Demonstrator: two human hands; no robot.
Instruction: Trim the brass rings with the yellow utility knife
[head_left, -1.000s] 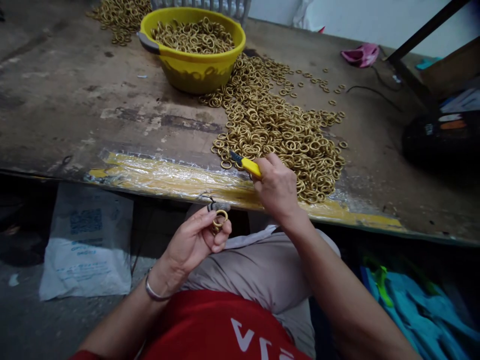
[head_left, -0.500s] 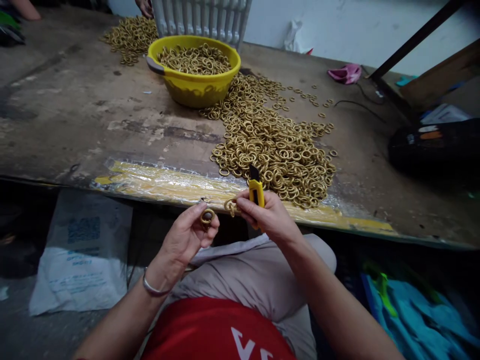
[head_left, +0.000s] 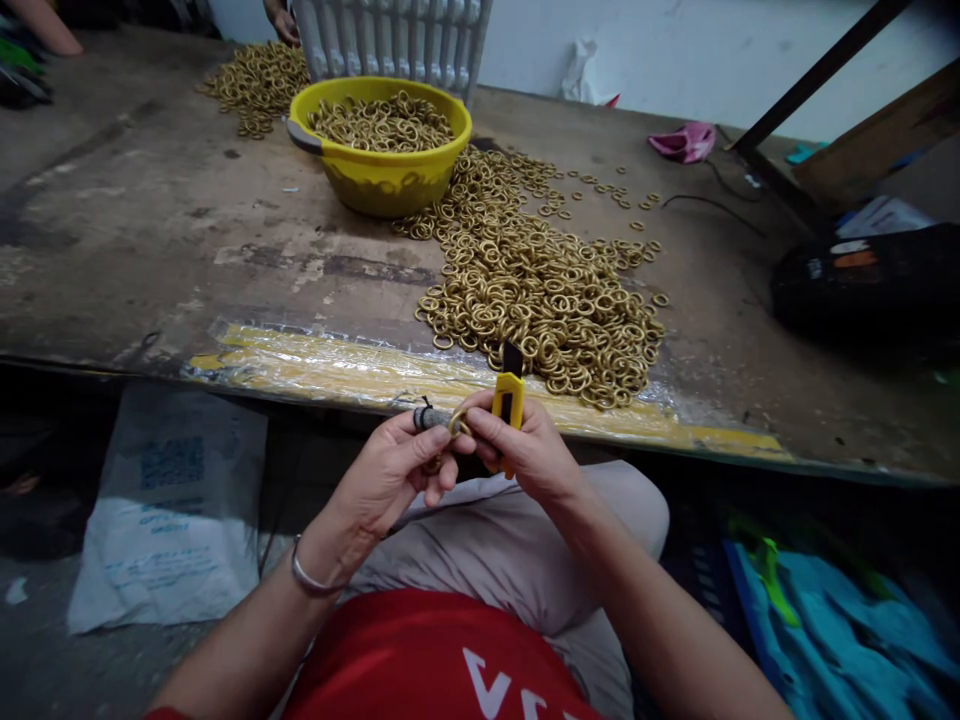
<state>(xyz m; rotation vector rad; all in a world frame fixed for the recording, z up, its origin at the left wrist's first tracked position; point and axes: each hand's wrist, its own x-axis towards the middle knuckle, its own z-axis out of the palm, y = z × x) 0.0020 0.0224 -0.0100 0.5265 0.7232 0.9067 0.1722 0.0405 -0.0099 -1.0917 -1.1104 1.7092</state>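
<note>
My left hand (head_left: 401, 465) is closed, with a brass-coloured ring (head_left: 433, 463) partly hidden among its fingers. A grey sleeve (head_left: 431, 418), tied with black cord, appears to cover its index finger. My right hand (head_left: 536, 445) grips a yellow utility knife (head_left: 508, 398), its black end pointing away from me. Between thumb and fingertips the same hand pinches another brass-coloured ring (head_left: 458, 425), held against the tip of the grey sleeve. Just beyond both hands lies a heap of such rings (head_left: 555, 300) on the worn table (head_left: 247, 260).
Behind the heap stands a yellow basin (head_left: 382, 185) full of rings, before a radiator (head_left: 390, 40). A second ring pile (head_left: 259, 80) lies far left, near another person's hand (head_left: 285, 25). Yellow tape (head_left: 315, 365) covers the table edge. A white sack (head_left: 172, 510) stands below left.
My hands have come together; the left turned so the grey sleeve shows side-on. The ring in my right fingers now meets the sleeve's tip. The knife stays in my right hand.
</note>
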